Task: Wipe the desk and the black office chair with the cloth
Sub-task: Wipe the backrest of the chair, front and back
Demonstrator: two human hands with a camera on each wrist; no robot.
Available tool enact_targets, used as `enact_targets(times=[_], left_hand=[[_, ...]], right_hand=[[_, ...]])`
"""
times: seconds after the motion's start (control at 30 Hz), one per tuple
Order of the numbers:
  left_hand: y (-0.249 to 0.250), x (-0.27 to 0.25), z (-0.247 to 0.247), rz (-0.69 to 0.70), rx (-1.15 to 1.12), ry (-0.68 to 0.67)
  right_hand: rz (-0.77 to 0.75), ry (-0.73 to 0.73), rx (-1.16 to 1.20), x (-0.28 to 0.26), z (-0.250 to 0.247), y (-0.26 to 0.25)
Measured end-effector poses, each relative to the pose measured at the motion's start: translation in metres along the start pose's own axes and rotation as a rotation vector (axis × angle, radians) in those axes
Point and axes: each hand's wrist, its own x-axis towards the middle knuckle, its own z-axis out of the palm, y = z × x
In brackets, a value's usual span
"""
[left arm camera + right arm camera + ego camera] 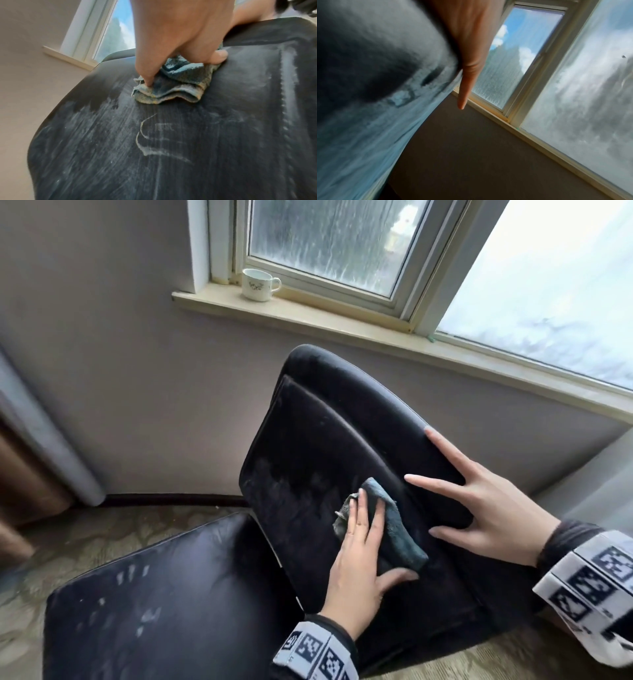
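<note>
The black office chair has its backrest (308, 446) leaning away from me and its seat (164, 594) at lower left, both streaked with pale dust. My left hand (359, 542) lies flat on a folded blue-grey cloth (397, 529), pressing it against the middle of the backrest with straight fingers and the thumb spread out. The left wrist view shows the bunched cloth (171, 86) under my left hand (180, 33) on the dusty backrest (171, 148). My right hand (479, 501) rests open, fingers spread, on the backrest's right edge. In the right wrist view, the right hand (471, 40) sits on the blurred chair (368, 67).
A white cup (258, 285) stands on the windowsill (308, 316) behind the chair. A grey wall runs below the window. Patterned carpet (102, 535) lies under the chair. A wooden piece of furniture (20, 474) is at far left and a light curtain (599, 481) at right.
</note>
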Motion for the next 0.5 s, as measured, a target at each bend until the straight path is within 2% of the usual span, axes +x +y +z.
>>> enact_targets(times=[0.1,0.2,0.3,0.4,0.47,0.5], left_hand=[[-0.012,0.016,-0.005,-0.081,-0.073,0.091],[-0.009,0.002,0.016,0.054,-0.026,0.059],[0.012,-0.043,0.060,0.165,0.092,0.074],[0.012,-0.050,0.068,0.150,0.162,0.146],[0.006,-0.024,0.049,0.108,0.104,0.224],[0.002,-0.008,0.039,0.040,0.044,0.223]], right_hand=[[0.024,0.023,0.000,-0.004,0.000,-0.004],[0.040,0.046,0.005,-0.013,0.002,-0.007],[0.062,0.062,0.005,-0.020,0.003,-0.013],[0.080,0.072,0.006,-0.026,0.002,-0.018],[0.083,0.075,-0.010,-0.027,0.001,-0.021],[0.087,0.077,-0.013,-0.026,0.001,-0.022]])
